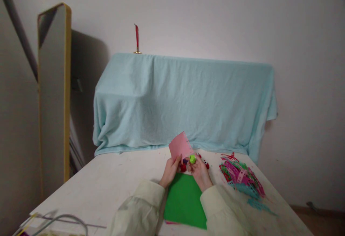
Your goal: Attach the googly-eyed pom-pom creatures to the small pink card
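A pale wall backs the scene, and a tall mirror (54, 92) leans against it at the far left, beside a bulky shape draped in a light blue cloth (183, 103). In front runs a white bench (107, 182), with loose cables (61, 219) at its near left corner. At the middle of the bench the person's left hand (169, 173) has its fingers closed on the lower edge of a pink sheet of paper (180, 145), holding it upright, probably so that its edge meets the tool. The right hand (199, 173) grips a small green punch (192, 159) against that sheet's lower right corner. A few other small punches (205, 162) lie just beside it. Under both wrists a green sheet (185, 202) lies flat, seemingly kept within reach. Further right sits a heap of cut pink, green and teal paper scraps (242, 180), piled clear of the hands.
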The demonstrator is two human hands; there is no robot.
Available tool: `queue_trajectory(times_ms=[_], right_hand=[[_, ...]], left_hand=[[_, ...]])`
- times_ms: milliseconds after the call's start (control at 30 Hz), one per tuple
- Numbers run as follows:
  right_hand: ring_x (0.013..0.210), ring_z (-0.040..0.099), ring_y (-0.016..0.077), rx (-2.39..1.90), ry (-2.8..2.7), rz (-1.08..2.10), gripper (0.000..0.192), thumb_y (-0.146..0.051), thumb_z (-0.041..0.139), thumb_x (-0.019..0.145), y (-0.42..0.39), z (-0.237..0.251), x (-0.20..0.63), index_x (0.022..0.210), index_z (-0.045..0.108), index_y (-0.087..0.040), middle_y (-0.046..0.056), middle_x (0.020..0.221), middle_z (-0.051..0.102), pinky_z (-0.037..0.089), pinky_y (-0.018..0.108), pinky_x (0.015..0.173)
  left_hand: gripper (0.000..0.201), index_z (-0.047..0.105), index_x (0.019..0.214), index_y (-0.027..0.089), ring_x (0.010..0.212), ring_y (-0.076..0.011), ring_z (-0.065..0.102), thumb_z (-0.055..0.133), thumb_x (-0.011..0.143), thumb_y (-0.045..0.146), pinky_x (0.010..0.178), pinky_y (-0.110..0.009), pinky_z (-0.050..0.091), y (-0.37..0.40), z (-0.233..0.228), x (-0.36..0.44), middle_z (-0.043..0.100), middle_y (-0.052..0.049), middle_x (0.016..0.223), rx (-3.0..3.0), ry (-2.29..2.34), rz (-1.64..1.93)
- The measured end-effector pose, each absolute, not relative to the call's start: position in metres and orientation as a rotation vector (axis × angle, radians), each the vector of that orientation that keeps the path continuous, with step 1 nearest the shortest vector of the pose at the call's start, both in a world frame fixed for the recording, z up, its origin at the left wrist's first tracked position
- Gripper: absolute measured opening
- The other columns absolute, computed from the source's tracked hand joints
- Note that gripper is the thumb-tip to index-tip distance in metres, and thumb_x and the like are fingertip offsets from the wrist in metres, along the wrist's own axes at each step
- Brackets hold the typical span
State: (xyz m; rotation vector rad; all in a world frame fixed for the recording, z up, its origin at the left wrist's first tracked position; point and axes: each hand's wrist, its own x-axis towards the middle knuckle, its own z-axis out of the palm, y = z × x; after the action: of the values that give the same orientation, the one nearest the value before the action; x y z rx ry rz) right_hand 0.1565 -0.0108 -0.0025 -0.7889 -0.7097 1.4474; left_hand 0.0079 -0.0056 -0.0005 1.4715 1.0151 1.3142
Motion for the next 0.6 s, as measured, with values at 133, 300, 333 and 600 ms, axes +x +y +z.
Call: queue_trajectory(times_ms=[133, 300, 333, 600], right_hand=[[0.060, 0.057, 0.0170, -0.756, -0.587, 1.581, 0.037, -0.051, 0.053, 0.080, -0.011, -0.004, 0.163, 0.079, 0.065, -0.017, 0.009, 0.075, 0.065, 0.042, 0.028, 0.051], [0.053, 0.050, 0.0138, -0.669, -0.615, 1.637, 0.036, -0.051, 0.052, 0.081, -0.007, -0.012, 0.165, 0.073, 0.063, -0.018, 0.005, 0.066, 0.058, 0.040, 0.027, 0.051], [0.052, 0.049, 0.0135, -0.669, -0.635, 1.637, 0.036, -0.051, 0.052, 0.081, -0.006, -0.013, 0.165, 0.071, 0.062, -0.018, 0.004, 0.064, 0.057, 0.039, 0.027, 0.050], [0.045, 0.041, 0.0110, -0.678, -0.702, 1.617, 0.039, -0.054, 0.052, 0.080, -0.005, -0.010, 0.165, 0.068, 0.060, -0.018, 0.001, 0.056, 0.050, 0.034, 0.025, 0.045]], left_hand=[[0.059, 0.051, 0.058, 0.014, 0.048, -0.0107, 0.041, 0.038, 0.081, 0.067, 0.050, -0.022, 0.029, -0.005, -0.003, 0.009, 0.046, 0.002, 0.049, 1.463, 1.027, 1.304], [0.056, 0.054, 0.063, 0.014, 0.047, -0.0109, 0.042, 0.040, 0.082, 0.064, 0.048, -0.022, 0.029, -0.004, -0.004, 0.009, 0.047, 0.002, 0.048, 1.460, 0.990, 1.293], [0.056, 0.055, 0.064, 0.014, 0.047, -0.0109, 0.042, 0.040, 0.082, 0.065, 0.048, -0.022, 0.030, -0.005, -0.004, 0.009, 0.047, 0.002, 0.048, 1.459, 0.987, 1.287], [0.056, 0.057, 0.064, 0.013, 0.047, -0.0106, 0.042, 0.039, 0.084, 0.062, 0.050, -0.021, 0.030, -0.007, 0.001, 0.007, 0.046, 0.003, 0.047, 1.505, 1.004, 1.288]])
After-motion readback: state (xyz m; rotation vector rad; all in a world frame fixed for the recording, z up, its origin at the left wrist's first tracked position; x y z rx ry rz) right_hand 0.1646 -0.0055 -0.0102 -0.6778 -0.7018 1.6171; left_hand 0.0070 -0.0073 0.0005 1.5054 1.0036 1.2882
